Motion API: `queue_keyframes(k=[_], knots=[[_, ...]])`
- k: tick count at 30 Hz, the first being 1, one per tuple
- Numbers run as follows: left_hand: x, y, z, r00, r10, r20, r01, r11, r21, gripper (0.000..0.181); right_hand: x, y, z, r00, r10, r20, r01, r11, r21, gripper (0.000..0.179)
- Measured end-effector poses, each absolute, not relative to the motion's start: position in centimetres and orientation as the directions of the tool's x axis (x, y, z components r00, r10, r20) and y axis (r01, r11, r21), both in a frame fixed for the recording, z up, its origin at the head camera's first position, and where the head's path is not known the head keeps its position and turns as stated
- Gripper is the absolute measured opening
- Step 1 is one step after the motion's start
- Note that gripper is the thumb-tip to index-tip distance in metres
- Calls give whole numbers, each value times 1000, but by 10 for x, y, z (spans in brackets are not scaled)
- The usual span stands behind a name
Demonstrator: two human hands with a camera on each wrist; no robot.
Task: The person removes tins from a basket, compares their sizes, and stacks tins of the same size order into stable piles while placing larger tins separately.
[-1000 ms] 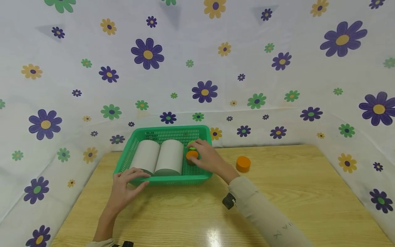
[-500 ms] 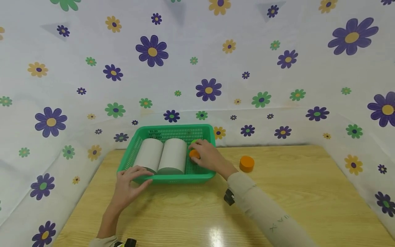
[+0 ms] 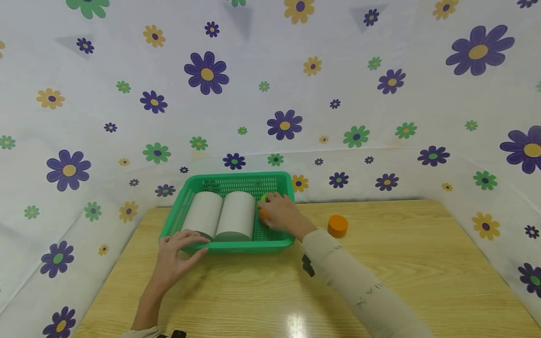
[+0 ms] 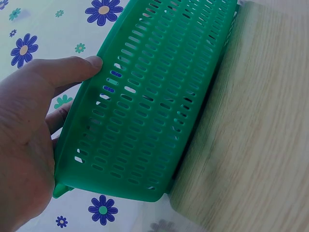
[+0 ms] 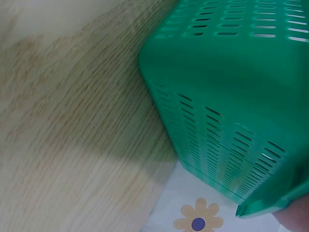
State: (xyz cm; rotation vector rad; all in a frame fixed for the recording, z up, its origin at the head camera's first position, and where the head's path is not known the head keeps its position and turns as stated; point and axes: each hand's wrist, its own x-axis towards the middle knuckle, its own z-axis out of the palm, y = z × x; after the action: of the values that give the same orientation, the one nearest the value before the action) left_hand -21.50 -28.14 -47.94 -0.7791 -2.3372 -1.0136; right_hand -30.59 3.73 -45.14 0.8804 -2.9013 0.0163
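Floral cloth stands behind the basket and to both sides of it. The wood-grain surface carries the green basket, which sits upright near the cloth. Two white cylinders lie side by side in the left and middle of the basket.

The left hand is at the basket's near-left part; its grip is narrow, rim between thumb and fingers. The right hand is over the basket's right part; its grip appears to hold the inner orange cylinder, though the knuckles hide most of the contact. The outer orange cylinder sits on the surface, right of the basket and apart from it. The lime piece, inside the basket beyond the inner orange cylinder, is partly covered by fingers; its shape is not determinable.

Assessment: the left hand should steady the rim without tipping the basket; the right should keep its pinch square on the orange side wall, clear of the white cylinders and without dragging the lime piece.

Count: one surface, one basket, two white cylinders, two hands, two orange cylinders, one visible lime piece.
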Motion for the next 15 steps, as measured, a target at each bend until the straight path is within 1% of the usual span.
queue_keyframes(k=[5, 7, 12, 15], knots=[[-216, -283, -475, -747, 303, 592, 640, 570, 516, 30, -312, 31, -451, -845, -535, 0, -532, 840, 107, 45], [-216, -283, -473, -752, 302, 586, 635, 571, 521, 31, -313, 30, -449, -845, -535, -27, -534, 837, 121, 45], [-218, -284, -467, -758, 303, 577, 631, 566, 531, 35, -313, 27, -442, -838, -541, -75, -546, 826, 139, 38], [-220, -283, -464, -758, 309, 574, 632, 564, 531, 32, -315, 27, -439, -840, -531, -108, -542, 830, 132, 38]])
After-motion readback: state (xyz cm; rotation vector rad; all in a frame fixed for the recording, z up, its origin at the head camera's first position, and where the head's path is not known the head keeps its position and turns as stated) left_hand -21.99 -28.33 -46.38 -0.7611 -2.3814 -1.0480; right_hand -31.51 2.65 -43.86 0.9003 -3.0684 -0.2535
